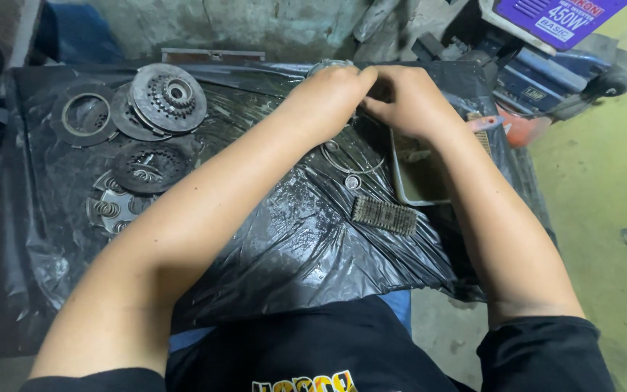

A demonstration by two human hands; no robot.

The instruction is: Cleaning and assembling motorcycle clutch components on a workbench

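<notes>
Two hands point(371, 98), one wire brush point(384, 215)

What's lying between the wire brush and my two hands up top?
In the head view, a small metal ring and thin wire rings lie on the black plastic sheet between the wire brush and both hands.

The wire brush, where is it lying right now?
In the head view the wire brush lies flat on the black plastic sheet, right of centre, just below the small metal tray and beside the person's right forearm.
</notes>
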